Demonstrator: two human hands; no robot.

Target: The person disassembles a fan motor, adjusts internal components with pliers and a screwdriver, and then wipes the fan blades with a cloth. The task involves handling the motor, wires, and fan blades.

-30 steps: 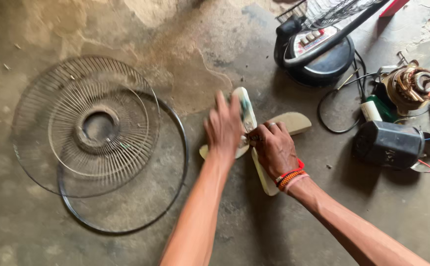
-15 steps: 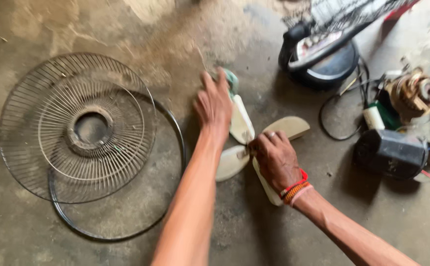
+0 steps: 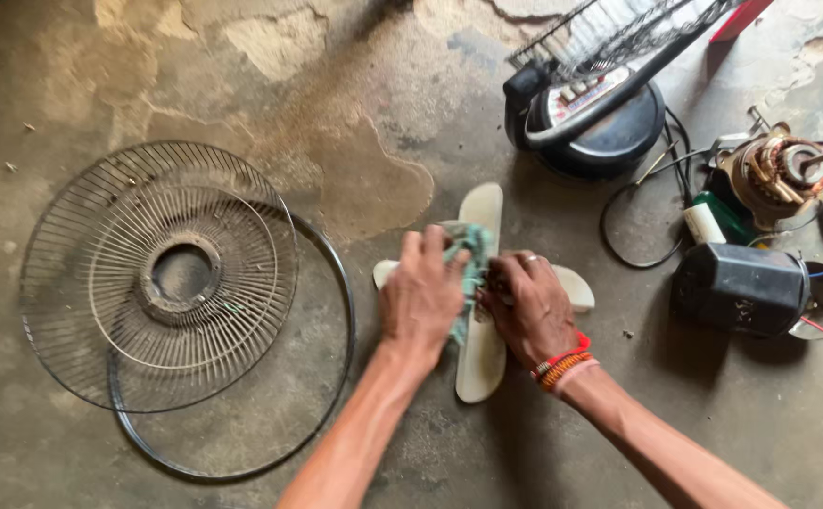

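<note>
A cream plastic fan blade (image 3: pixel 483 363) lies flat on the concrete floor. My left hand (image 3: pixel 421 300) presses a crumpled green cloth (image 3: pixel 469 256) onto the blade near its hub. My right hand (image 3: pixel 530 309) rests on the hub beside it, fingers curled over the middle, holding the blade down. The hub itself is hidden under both hands. A ring is on a right finger and red and orange bands are around that wrist.
A rusty wire fan guard (image 3: pixel 157 273) and a loose dark ring (image 3: pixel 336 377) lie to the left. At the right are a dark fan base (image 3: pixel 600 132), another grille (image 3: pixel 619 28), a black motor cover (image 3: pixel 740 287), a copper-wound motor (image 3: pixel 779 174) and cables (image 3: pixel 638 254).
My left hand, stretched out along a blade half a second ago, has drawn back to the hub with the green cloth. The blade has turned on the floor. The camera has shifted.
</note>
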